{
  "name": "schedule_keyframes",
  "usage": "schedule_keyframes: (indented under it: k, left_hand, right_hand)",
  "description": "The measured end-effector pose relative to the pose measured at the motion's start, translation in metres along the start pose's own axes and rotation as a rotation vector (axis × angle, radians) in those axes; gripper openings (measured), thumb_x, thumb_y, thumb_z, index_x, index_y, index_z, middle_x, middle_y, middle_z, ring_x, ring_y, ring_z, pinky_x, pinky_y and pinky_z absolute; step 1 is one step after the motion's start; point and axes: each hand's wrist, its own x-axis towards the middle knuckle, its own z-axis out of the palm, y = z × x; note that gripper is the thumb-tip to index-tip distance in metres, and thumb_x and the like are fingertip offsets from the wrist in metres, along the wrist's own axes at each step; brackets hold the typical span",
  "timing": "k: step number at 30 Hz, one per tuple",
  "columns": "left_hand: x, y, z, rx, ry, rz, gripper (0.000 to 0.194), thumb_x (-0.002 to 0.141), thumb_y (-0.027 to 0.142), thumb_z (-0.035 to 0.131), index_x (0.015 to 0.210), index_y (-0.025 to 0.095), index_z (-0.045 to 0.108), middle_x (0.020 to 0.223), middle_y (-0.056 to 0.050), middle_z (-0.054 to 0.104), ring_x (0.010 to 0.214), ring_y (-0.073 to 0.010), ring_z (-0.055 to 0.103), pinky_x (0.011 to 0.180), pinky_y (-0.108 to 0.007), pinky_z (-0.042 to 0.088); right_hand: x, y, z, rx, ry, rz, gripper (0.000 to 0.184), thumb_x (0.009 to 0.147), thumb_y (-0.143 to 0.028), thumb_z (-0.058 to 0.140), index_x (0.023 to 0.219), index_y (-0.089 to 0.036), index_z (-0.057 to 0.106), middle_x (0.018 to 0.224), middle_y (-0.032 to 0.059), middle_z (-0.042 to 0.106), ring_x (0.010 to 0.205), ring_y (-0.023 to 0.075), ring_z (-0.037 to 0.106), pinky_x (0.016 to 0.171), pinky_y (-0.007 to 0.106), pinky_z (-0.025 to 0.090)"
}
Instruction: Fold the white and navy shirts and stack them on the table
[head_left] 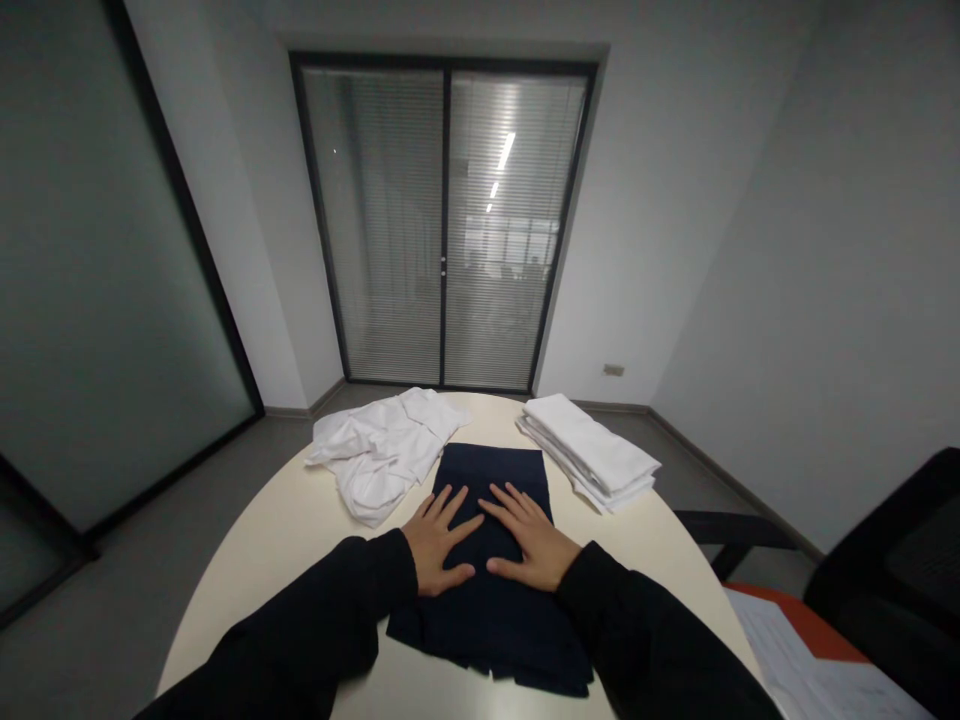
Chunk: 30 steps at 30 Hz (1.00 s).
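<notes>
A dark navy folded cloth [495, 620], which looks like a garment, lies flat on the table in front of me. My left hand [437, 545] rests on its left side, palm down with the fingers spread. On the right side my right hand [531, 540] lies flat too, fingers apart and thumb pointing toward the left one. Neither hand grips anything. Beyond my left hand sits a crumpled white cloth [386, 445]. A neat stack of folded white cloth [589, 450] lies beyond my right hand, near the table's right edge.
The round cream table [247, 560] curves away on both sides. At the right stands a black chair [900, 560], with papers [802, 650] and an orange-red item [806, 620] near its seat. A glass door with blinds [442, 230] is beyond the table.
</notes>
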Motion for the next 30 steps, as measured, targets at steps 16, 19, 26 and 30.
schedule_keyframes:
  k: [16,19,26,30]
  left_hand:
    - [0.058,-0.031,0.002,-0.08,0.048,-0.15,0.072,0.087,0.055,0.054,0.149,0.025,0.033,0.159,-0.015,0.021,0.145,-0.0371,0.02,0.114,-0.054,0.022]
    - [0.058,-0.031,0.002,-0.091,0.041,-0.182,0.073,0.088,0.06,0.05,0.15,0.027,0.032,0.16,-0.014,0.018,0.145,-0.0385,0.018,0.114,-0.054,0.022]
    - [0.078,-0.039,-0.003,-0.129,0.12,-0.15,0.062,0.094,0.057,0.04,0.147,0.025,0.038,0.16,-0.012,0.019,0.147,-0.0316,0.015,0.117,-0.049,0.018]
    - [0.088,-0.046,0.006,-0.215,0.114,-0.293,0.06,0.095,0.055,0.037,0.143,0.02,0.044,0.157,-0.014,0.028,0.145,-0.0317,0.023,0.116,-0.049,0.021]
  right_hand:
    - [0.037,0.045,-0.002,-0.146,0.136,0.256,0.069,0.091,-0.064,0.039,0.15,-0.029,0.032,0.159,0.0068,0.023,0.147,0.0297,0.012,0.116,0.05,0.014]
    - [0.043,0.067,0.008,-0.131,0.138,0.447,0.075,0.089,-0.07,0.036,0.15,-0.027,0.032,0.159,0.0074,0.023,0.147,0.0334,0.013,0.115,0.051,0.015]
    - [0.044,0.083,0.014,-0.186,0.277,0.521,0.075,0.088,-0.07,0.037,0.15,-0.027,0.032,0.16,0.0082,0.02,0.147,0.0345,0.012,0.116,0.052,0.011]
    - [0.046,0.09,0.016,-0.161,0.265,0.602,0.073,0.089,-0.068,0.036,0.148,-0.023,0.037,0.157,0.0117,0.028,0.144,0.0361,0.021,0.114,0.052,0.015]
